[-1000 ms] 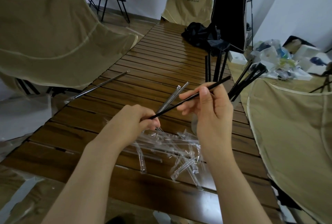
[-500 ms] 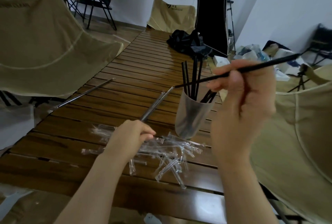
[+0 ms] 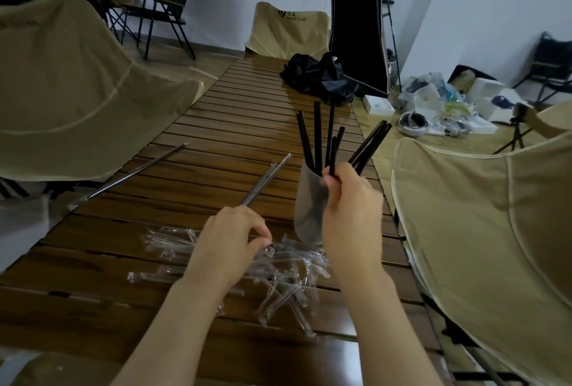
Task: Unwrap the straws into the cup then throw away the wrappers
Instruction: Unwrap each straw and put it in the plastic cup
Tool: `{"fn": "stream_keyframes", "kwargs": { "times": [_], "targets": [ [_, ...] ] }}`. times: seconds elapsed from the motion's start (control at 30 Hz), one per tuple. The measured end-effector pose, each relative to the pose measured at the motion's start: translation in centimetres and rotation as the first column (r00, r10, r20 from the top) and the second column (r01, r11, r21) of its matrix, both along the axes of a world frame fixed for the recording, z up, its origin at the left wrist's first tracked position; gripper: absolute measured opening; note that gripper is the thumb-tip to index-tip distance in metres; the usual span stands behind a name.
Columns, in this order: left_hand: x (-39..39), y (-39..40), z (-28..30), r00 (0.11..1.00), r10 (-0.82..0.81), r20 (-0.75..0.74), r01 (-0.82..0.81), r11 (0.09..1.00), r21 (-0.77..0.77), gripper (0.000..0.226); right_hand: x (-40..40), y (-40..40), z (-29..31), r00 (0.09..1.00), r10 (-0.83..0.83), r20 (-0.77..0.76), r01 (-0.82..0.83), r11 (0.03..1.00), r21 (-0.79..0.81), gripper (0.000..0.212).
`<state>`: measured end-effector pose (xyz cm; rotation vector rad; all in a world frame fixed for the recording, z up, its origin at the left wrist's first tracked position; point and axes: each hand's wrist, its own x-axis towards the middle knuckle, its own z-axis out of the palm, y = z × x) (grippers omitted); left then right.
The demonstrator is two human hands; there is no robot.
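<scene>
A frosted cup (image 3: 305,212) stands on the slatted wooden table (image 3: 192,187) with several black straws (image 3: 317,134) upright in it. My right hand (image 3: 349,199) is at the cup's rim, fingers closed on a black straw (image 3: 335,150) that points down into the cup. My left hand (image 3: 229,240) rests on a heap of clear wrappers (image 3: 278,280) in front of the cup, pinching one wrapper at its end. Two wrapped straws (image 3: 266,179) lie behind my left hand, and another wrapped straw (image 3: 133,176) lies further left.
Tan folding chairs flank the table on the left (image 3: 71,91) and right (image 3: 495,230). A black bag (image 3: 318,79) lies at the table's far end. Boxes and plastic clutter (image 3: 439,107) sit on the floor at the right.
My right hand has swung the bare straw from level in the air down into the cup. My left hand dropped onto the wrapper heap, still pinching the empty wrapper.
</scene>
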<state>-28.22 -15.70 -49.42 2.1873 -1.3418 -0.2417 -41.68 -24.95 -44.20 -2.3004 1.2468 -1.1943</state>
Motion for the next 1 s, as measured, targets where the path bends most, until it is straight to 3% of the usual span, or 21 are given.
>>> {"fn": "stream_keyframes", "kwargs": {
  "times": [0.13, 0.23, 0.33, 0.43, 0.57, 0.77, 1.0],
  "targets": [
    [0.4, 0.0, 0.2, 1.0, 0.02, 0.022, -0.02, 1.0, -0.014, 0.006, 0.3, 0.7, 0.4, 0.99, 0.039, 0.133, -0.033, 0.998, -0.045, 0.029],
    [1.7, 0.4, 0.1, 0.991, 0.113, 0.065, -0.108, 0.991, -0.073, 0.01, 0.6, 2.1, 1.0, 0.973, 0.103, 0.204, -0.04, 0.956, -0.291, 0.027],
    [3.6, 1.3, -0.5, 0.974, 0.211, 0.082, -0.204, 0.975, -0.087, 0.017, 1.5, 3.5, 0.7, 0.957, 0.257, 0.135, -0.187, 0.902, -0.39, 0.019],
    [4.6, 1.9, -1.5, 0.974, 0.208, 0.087, -0.206, 0.978, -0.03, 0.027, 3.0, 3.9, -1.2, 0.924, 0.36, -0.13, -0.378, 0.912, -0.157, 0.022],
    [4.0, 0.9, -2.7, 0.989, 0.103, 0.106, -0.117, 0.984, 0.135, 0.035, 3.9, 3.1, -4.4, 0.835, 0.415, -0.362, -0.408, 0.908, 0.101, 0.02],
    [3.2, -0.8, -3.7, 0.978, 0.169, 0.125, -0.178, 0.982, 0.068, 0.034, 3.7, 2.5, -5.0, 0.835, 0.426, -0.348, -0.369, 0.903, 0.219, 0.019],
    [3.4, -0.8, -3.5, 0.937, 0.349, -0.016, -0.349, 0.937, -0.009, 0.022, 3.6, 2.2, -5.2, 0.85, 0.442, -0.286, -0.378, 0.89, 0.254, 0.017]
  ]
}}
